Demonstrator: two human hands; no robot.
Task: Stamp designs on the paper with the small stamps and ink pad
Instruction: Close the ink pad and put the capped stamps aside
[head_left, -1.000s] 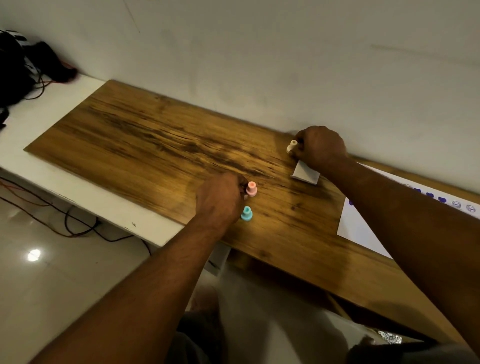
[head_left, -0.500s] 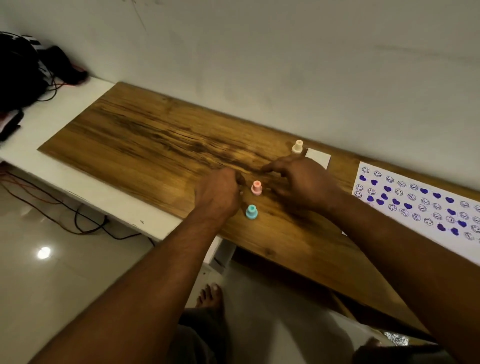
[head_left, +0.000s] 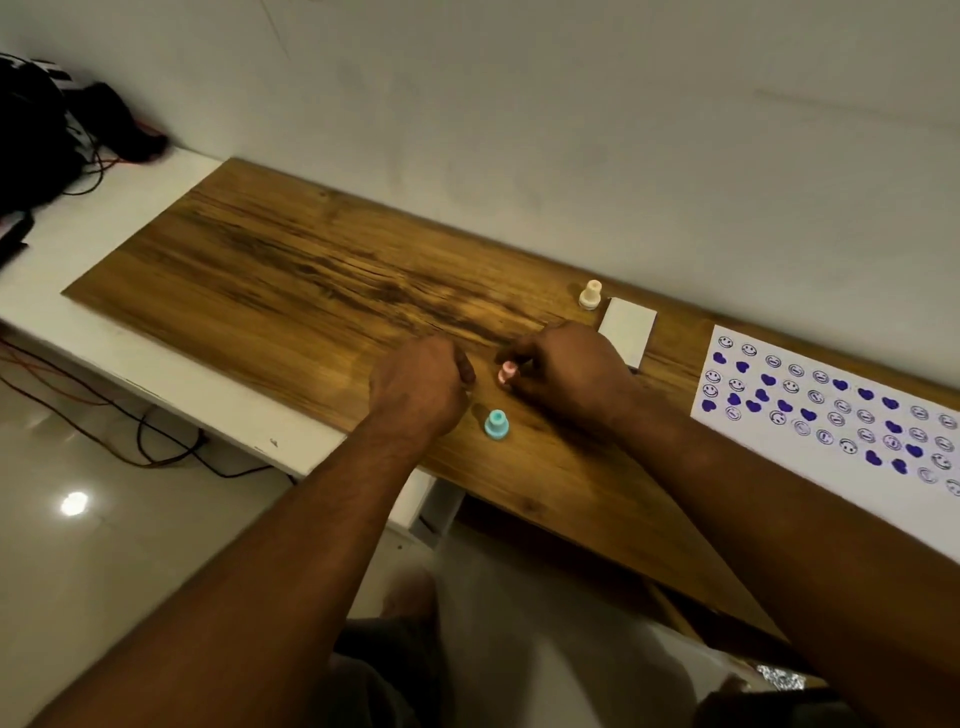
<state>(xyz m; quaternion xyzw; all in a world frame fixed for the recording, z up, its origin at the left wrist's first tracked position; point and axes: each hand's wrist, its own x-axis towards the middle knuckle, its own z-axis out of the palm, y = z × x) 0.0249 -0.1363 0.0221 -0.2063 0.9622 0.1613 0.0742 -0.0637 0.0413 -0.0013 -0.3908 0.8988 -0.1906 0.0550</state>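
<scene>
On the wooden board (head_left: 291, 280) my right hand (head_left: 566, 374) closes its fingers around a small pink stamp (head_left: 507, 372) near the middle. A blue stamp (head_left: 496, 425) stands upright just in front of it, untouched. My left hand (head_left: 421, 384) rests as a loose fist to the left of both stamps, and nothing shows in it. A cream stamp (head_left: 590, 294) stands near the wall beside the white closed ink pad (head_left: 626, 330). The white paper (head_left: 831, 410), at the right, carries several purple hearts and smiley prints.
The board lies on a white desk (head_left: 130, 218) against a pale wall. Black gear and cables (head_left: 47, 130) sit at the far left. More cables trail on the tiled floor (head_left: 104, 519) below the desk's front edge.
My right hand left the cream stamp and ink pad by the wall, travelled toward me and closed on the pink stamp. The left hand stayed put. The view shifted right, showing more paper.
</scene>
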